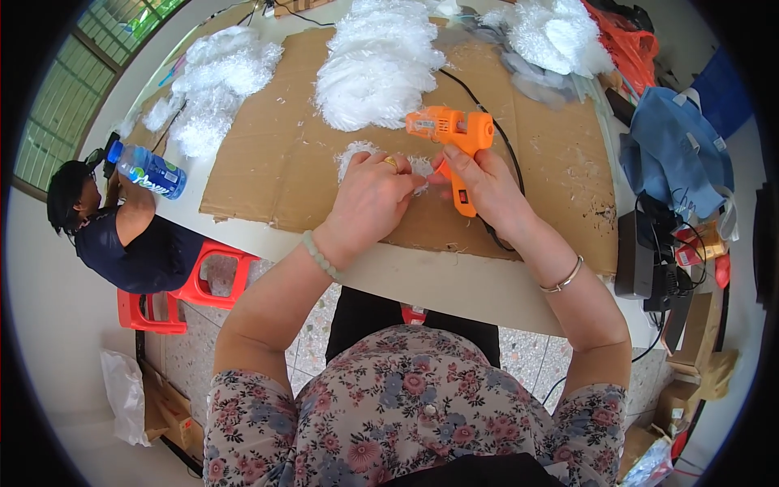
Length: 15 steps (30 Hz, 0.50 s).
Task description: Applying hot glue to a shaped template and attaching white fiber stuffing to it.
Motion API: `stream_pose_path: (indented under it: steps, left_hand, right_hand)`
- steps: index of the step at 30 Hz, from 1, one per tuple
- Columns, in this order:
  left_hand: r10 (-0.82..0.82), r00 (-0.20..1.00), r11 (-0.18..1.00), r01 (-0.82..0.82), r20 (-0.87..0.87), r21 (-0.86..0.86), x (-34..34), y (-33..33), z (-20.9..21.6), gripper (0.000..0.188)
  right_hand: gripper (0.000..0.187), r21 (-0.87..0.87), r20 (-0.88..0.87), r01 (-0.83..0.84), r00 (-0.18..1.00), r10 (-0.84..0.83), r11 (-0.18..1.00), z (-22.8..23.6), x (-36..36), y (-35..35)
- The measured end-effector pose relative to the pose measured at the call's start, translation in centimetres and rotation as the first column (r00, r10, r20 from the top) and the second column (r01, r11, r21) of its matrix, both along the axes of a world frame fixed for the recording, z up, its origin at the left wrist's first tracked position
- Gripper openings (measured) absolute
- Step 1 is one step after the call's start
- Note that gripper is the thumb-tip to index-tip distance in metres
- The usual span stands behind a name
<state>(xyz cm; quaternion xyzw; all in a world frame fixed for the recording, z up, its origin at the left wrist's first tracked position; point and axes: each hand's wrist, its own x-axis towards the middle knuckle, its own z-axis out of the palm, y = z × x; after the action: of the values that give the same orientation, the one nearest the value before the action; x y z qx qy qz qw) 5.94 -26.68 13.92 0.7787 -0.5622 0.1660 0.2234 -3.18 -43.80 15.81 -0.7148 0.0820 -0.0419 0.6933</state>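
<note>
1. The orange glue gun (451,134) is over the cardboard sheet (276,154), near its front edge. Its barrel lies roughly level with the nozzle pointing to the person's left; the handle runs down toward the person.
2. The right hand (487,191) is wrapped around that handle, fingers clenched on it.
3. The left hand (369,203) pinches a small white feathery piece (355,152), just below the nozzle and beside the right hand.
4. A black cord (475,101) trails from the gun across the cardboard.
5. Heaps of white feathery material (377,65) lie farther back.
6. A plastic bottle (148,170) lies at the left table edge, near another person.
</note>
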Motion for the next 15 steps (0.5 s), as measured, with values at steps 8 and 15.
stream_pose_path:
  steps: [8,15]
  left_hand:
    - [0.022,0.752,0.940,-0.241,-0.658,-0.243,0.7,1.1,1.2,0.010]
    - [0.057,0.991,0.995,-0.066,-0.120,-0.073,-0.6,2.1,1.3,0.018]
  right_hand:
    - [0.041,0.146,-0.110,0.070,0.993,-0.054,0.987,-0.6,0.5,0.7]
    - [0.041,0.167,-0.084,0.067,0.995,-0.053,0.984,-1.1,0.6,0.5]
